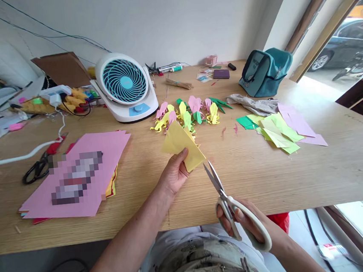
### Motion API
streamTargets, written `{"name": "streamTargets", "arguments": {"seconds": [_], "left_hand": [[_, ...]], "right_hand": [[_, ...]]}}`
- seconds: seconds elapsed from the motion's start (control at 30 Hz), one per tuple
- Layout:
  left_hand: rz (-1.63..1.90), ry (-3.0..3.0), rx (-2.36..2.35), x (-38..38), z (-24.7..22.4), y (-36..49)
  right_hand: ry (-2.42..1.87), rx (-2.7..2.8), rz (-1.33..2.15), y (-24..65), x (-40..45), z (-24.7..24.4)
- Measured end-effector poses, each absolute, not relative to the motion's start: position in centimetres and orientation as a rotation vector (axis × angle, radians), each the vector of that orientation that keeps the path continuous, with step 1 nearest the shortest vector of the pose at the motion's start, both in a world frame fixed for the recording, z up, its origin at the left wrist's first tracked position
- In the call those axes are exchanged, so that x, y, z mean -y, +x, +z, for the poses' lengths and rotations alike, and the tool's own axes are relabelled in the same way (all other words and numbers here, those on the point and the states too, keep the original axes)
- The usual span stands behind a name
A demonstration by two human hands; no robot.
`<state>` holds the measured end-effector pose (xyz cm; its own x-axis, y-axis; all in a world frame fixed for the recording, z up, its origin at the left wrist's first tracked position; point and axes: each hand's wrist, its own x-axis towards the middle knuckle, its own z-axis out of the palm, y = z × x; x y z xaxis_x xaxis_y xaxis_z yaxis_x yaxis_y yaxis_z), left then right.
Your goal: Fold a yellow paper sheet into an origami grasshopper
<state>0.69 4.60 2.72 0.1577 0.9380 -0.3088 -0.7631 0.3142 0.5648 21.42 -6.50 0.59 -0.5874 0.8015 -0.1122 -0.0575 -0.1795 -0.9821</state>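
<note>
My left hand (176, 173) pinches a folded piece of yellow paper (182, 144) over the middle of the table, thumb on top. In my right hand (241, 220) is a pair of scissors (221, 190) with white handles. Its blades are slightly apart and point up toward the paper's lower right corner, without cutting into it. Beyond the yellow paper lie several cut paper shapes (194, 105) in pink, yellow and green, partly hidden by it.
A stack of pink paper (108, 147) lies at left, beside black-handled scissors (37, 169). Behind stands a white fan (125, 83). To the right are loose coloured paper pieces (279, 131), a grey cloth (252, 103) and a teal bag (265, 72). A bundle of sticks (179, 84) lies near the wall.
</note>
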Motion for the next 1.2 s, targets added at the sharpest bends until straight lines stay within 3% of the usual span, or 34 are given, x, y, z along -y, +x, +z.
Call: {"name": "streamTargets", "arguments": {"seconds": [1.2], "left_hand": [[1.19, 0.388, -0.689, -4.2, 2.0, 0.6]], "right_hand": [[-0.659, 1.149, 1.909, 19.3, 5.9, -0.4]]}}
